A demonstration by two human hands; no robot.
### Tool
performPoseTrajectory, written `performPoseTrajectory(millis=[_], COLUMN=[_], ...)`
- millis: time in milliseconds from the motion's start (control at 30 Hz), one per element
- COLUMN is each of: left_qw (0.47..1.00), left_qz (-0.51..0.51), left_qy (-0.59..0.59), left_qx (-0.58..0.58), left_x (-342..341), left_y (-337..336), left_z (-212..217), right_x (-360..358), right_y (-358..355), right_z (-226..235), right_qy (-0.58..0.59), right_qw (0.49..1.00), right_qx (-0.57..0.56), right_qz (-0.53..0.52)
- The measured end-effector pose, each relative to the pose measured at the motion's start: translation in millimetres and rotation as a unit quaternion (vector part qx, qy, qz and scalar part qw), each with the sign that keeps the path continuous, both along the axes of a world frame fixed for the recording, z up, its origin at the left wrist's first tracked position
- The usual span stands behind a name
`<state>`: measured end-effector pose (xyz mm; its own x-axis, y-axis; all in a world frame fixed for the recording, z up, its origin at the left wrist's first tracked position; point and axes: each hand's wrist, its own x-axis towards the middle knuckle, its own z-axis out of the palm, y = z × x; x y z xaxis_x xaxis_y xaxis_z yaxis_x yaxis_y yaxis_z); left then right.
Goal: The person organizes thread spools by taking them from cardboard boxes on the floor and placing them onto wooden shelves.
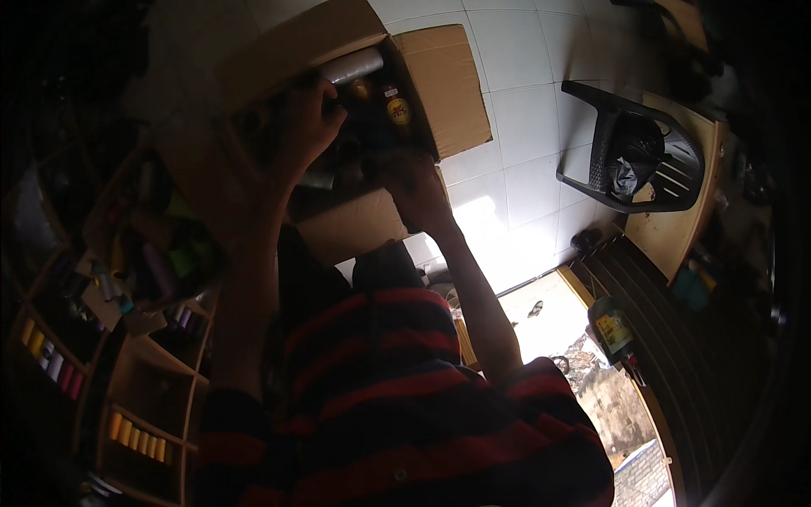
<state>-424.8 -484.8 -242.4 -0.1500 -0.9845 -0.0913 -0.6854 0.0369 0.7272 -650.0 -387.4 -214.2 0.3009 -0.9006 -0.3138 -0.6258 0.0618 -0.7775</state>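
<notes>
The cardboard box [291,52] stands open on the far side of the person's lap, with both hands at it. The left hand [312,122] is over the left half of the opening, its fingers bent, its thumb side turned right; whether it grips anything cannot be told. The right hand [412,190] is at the near right corner, its fingers lost in shadow, so their spread and any hold cannot be told.

One cardboard flap [448,93] folds out to the right, while another [359,228] spreads toward the lap. Inside, a grey cylinder [355,65] lies along the far side, its long axis running left to right, the right end slightly farther. Near its right end is a bottle with a yellow label [395,110], its long axis roughly near to far. The rest of the contents is too dark to name.

Farther right, a black plastic chair [688,182] bears a black plastic bag [634,152] on white floor tiles [528,127]. Near left, a wooden shelf [156,376] holds yellow-orange spools [138,438] in a row.
</notes>
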Motion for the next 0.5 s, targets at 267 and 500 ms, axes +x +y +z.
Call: performPoseTrajectory(millis=[267,500], left_qw=[0.979,0.963], left_qz=[0.019,0.075], left_qy=[-0.198,-0.252], left_qx=[0.048,0.054], left_x=[32,38], left_y=[9,14], left_z=[75,18], right_x=[15,61], right_y=[2,10], right_z=[12,49], right_qy=[-0.022,-0.049], right_qw=[0.976,0.989], right_qx=[0.120,0.131], right_qz=[-0.180,-0.053])
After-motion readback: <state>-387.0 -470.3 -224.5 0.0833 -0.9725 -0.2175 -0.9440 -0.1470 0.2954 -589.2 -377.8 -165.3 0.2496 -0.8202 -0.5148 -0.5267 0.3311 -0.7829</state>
